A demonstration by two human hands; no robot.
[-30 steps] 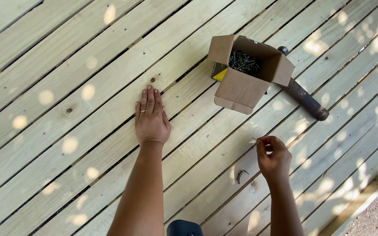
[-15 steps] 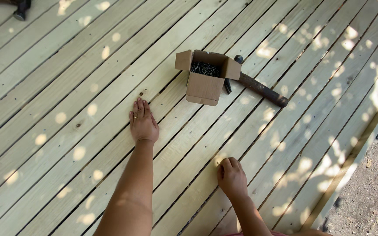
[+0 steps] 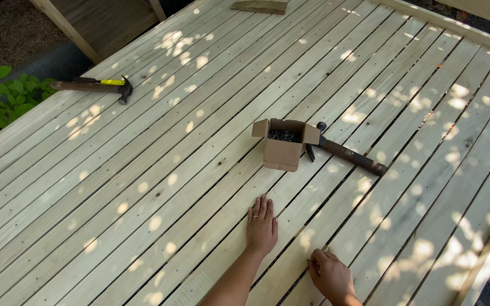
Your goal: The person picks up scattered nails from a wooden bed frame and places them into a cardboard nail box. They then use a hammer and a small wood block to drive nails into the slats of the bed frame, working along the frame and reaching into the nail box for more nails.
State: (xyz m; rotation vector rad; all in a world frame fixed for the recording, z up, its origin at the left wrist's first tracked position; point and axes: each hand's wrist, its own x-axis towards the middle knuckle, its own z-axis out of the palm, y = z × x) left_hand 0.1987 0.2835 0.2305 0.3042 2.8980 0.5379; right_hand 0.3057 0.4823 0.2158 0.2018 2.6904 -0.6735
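left hand [image 3: 261, 225] flat on deck boards [image 3: 143, 170], fingers together; right hand [image 3: 330, 275] fingers curled, pinching small nail [image 3: 309, 261], barely visible.

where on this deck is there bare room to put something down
The widest bare boards lie between the hammer with the yellow grip at the far left edge and the open cardboard box. The far right boards past the dark-handled hammer are also free. It is crowded around the box, that hammer, the flat left hand and the right hand.
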